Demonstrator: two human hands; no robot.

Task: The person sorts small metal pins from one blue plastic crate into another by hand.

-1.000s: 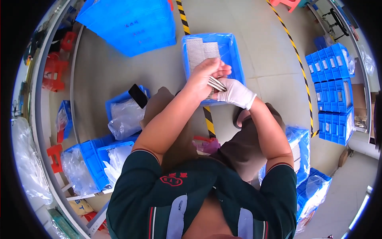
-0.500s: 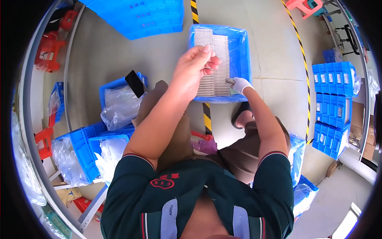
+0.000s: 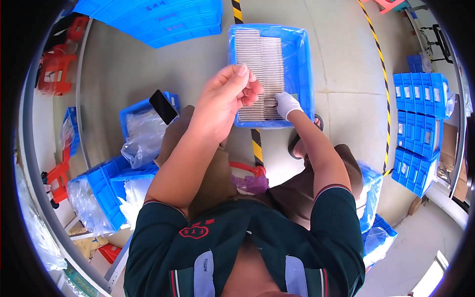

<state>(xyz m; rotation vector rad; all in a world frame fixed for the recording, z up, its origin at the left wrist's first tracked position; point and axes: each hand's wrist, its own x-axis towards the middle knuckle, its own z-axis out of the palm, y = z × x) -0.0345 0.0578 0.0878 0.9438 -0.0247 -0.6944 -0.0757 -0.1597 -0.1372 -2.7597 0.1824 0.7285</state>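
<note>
A blue plastic crate [image 3: 309, 74] lined with clear film stands on the floor ahead of me. Inside it, thin silvery metal rods [image 3: 271, 59] lie in two tight side-by-side columns. My right hand [image 3: 288, 105], in a white glove, is down in the crate at the near end of the right column. Its fingers close on several rods there, the fingertips partly hidden. Bare and raised over the near left part of the crate, my left hand [image 3: 230, 91] has its fingers curled and thumb pressed against them. Whatever it pinches, if anything, does not show.
A black phone [image 3: 163, 107] rests on a crate with plastic bags [image 3: 143, 138] to my left. Large blue crates [image 3: 168, 20] are stacked at the far left. More blue crates [image 3: 418, 128] stand at the right, beyond striped floor tape [image 3: 386, 99]. Red stools [image 3: 57, 69] line the left.
My right hand has moved left with its bundle of rods, down onto the near end of the right column. My left hand has shifted slightly left and nearer, still curled.
</note>
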